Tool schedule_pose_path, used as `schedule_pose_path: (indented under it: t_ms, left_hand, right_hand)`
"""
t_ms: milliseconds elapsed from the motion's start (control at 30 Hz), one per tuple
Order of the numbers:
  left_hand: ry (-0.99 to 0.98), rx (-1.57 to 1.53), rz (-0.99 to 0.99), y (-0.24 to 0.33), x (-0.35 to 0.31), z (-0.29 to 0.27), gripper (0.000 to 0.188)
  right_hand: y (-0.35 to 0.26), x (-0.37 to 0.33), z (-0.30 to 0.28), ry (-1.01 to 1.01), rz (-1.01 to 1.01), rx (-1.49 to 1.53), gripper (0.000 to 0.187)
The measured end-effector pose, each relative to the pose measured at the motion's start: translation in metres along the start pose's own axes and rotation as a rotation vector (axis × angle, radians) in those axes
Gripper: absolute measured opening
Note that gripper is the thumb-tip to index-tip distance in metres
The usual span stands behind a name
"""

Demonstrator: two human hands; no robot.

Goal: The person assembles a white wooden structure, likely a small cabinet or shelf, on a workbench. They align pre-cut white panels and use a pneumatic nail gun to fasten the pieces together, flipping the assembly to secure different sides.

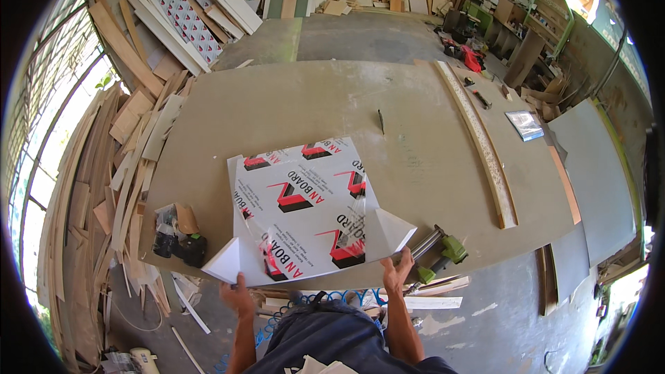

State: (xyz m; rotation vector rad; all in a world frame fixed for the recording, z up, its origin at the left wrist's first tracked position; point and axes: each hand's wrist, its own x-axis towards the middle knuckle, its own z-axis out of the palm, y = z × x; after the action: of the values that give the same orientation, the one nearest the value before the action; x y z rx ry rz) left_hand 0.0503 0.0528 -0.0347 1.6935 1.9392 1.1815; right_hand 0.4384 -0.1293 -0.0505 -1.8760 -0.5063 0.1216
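A white panel, covered in film with a red and black print, lies near the table's front edge. White angled pieces stick out at its near left corner and near right corner. My left hand grips the near left part of this panel, thumb on top and the other fingers partly hidden beneath. At the near right corner, my right hand is closed on the panel's edge. Just right of that hand lies a green nail gun.
The panel rests on a large brown table. Left of it sits a black cordless drill. A long narrow strip lies on the right, a dark pen mid-table. Stacked boards line the left side; a blue hose hangs near me.
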Motion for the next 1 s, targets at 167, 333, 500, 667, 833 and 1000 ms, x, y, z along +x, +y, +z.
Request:
schedule_pose_path:
  t_ms: [167,333,500,667,833,1000]
  left_hand:
    - [0.063,-0.009,-0.048,0.086,0.031,-0.095,0.022]
    - [0.269,-0.462,0.236,0.144,0.076,-0.141,0.020]
    - [0.291,-0.743,0.158,0.212,0.134,-0.145,0.027]
    - [0.201,-0.692,0.248,0.254,0.193,-0.111,0.034]
    - [0.624,-0.001,0.688,0.305,0.181,-0.092,0.053]
    - [-0.249,-0.428,1.187,0.434,0.130,-0.060,0.060]
  right_hand:
    - [-0.114,0.001,-0.037,0.070,-0.212,0.579,0.060]
    - [-0.199,0.032,-0.042,0.164,-0.438,0.714,0.064]
    - [-0.259,0.088,-0.025,0.153,-0.549,0.743,0.063]
    - [-0.275,0.154,0.015,0.084,-0.572,0.628,0.048]
    - [-0.286,0.173,0.043,0.075,-0.529,0.637,0.047]
    - [-0.273,0.171,0.048,0.059,-0.521,0.649,0.048]
